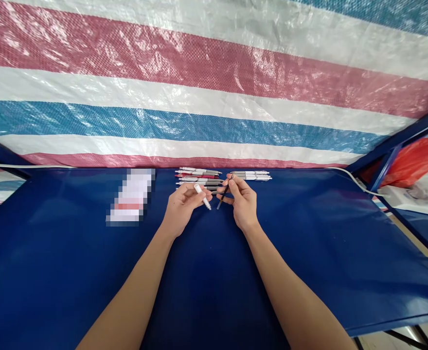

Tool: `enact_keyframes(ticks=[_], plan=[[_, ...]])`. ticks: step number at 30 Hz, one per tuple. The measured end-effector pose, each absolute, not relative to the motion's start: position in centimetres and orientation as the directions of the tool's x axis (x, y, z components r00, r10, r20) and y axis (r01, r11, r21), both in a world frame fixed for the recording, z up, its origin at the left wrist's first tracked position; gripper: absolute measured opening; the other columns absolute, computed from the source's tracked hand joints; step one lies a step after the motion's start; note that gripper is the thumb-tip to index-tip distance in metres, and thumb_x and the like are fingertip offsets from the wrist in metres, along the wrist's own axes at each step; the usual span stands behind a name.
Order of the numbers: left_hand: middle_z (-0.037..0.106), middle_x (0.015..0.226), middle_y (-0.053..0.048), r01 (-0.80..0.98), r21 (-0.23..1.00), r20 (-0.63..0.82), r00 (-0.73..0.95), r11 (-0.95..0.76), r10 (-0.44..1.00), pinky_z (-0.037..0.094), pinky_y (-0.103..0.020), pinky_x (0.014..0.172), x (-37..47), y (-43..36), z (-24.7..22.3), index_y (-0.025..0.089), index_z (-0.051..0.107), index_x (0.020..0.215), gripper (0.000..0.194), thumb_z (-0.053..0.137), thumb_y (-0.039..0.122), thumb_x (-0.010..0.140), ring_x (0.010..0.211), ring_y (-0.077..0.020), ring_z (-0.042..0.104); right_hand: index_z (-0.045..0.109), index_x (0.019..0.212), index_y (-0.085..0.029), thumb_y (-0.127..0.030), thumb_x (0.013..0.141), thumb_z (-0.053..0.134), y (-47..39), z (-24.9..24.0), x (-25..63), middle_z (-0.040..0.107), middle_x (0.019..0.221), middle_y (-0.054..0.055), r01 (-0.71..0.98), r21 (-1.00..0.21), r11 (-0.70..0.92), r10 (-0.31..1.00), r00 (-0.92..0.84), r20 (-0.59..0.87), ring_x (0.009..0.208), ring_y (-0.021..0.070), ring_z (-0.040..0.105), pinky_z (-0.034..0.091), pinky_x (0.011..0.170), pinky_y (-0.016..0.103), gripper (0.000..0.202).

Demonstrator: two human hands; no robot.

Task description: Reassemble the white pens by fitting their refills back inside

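Observation:
Near the middle of the blue table, my left hand pinches a short white pen barrel, tilted with its lower end to the right. Close by on the right, my right hand holds a thin dark refill between thumb and fingers, its lower end pointing down and left. The two pieces are apart. Behind my hands lies a row of several white and grey pens, some with red parts. A second group of white and grey pens lies behind my right hand.
A blurred white sheet or packet lies left of the hands on the blue table. Striped plastic sheeting hangs behind the table. A white cable runs along the back right edge, near a red plastic bag.

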State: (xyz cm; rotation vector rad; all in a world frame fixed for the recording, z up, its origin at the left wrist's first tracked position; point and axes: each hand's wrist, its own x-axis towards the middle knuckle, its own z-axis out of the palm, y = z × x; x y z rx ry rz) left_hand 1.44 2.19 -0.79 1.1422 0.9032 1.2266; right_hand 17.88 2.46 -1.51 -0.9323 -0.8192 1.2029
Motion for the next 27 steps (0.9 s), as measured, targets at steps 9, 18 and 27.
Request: enact_keyframes(ticks=[9, 18, 27], plan=[[0.075, 0.088, -0.004, -0.132, 0.962, 0.255, 0.128, -0.238, 0.958, 0.055, -0.039, 0.087, 1.4, 2.2, -0.8, 0.019, 0.059, 0.078, 0.020, 0.077, 0.027, 0.079, 0.086, -0.0202, 0.071, 0.066, 0.105, -0.024, -0.044, 0.081, 0.070, 2.2, -1.3, 17.6, 0.065, 0.089, -0.002, -0.399, -0.912, 0.092, 0.987, 0.161, 0.029, 0.075, 0.0122, 0.069, 0.065, 0.066, 0.031, 0.032], [0.074, 0.087, -0.003, -0.035, 0.924, 0.382, 0.156, -0.381, 0.911, 0.059, -0.034, 0.081, 1.9, 2.0, -1.8, 0.020, 0.063, 0.078, 0.012, 0.074, 0.023, 0.080, 0.087, -0.0196, 0.072, 0.067, 0.105, -0.023, -0.047, 0.079, 0.070, 2.4, -1.4, 17.6, 0.067, 0.089, -0.002, -0.352, -0.934, 0.060, 0.979, 0.204, -0.014, 0.068, 0.0116, 0.069, 0.064, 0.057, 0.027, 0.036], [0.075, 0.090, -0.004, 0.170, 0.779, 0.552, 0.271, -0.604, 0.788, 0.058, -0.031, 0.079, 1.9, 1.7, -2.0, 0.021, 0.067, 0.080, 0.008, 0.066, 0.018, 0.087, 0.085, -0.0184, 0.072, 0.068, 0.106, -0.022, -0.049, 0.077, 0.071, 2.4, -1.6, 17.6, 0.070, 0.090, 0.001, -0.309, -0.949, 0.065, 0.973, 0.231, -0.009, 0.068, 0.0123, 0.069, 0.062, 0.054, 0.024, 0.040]])
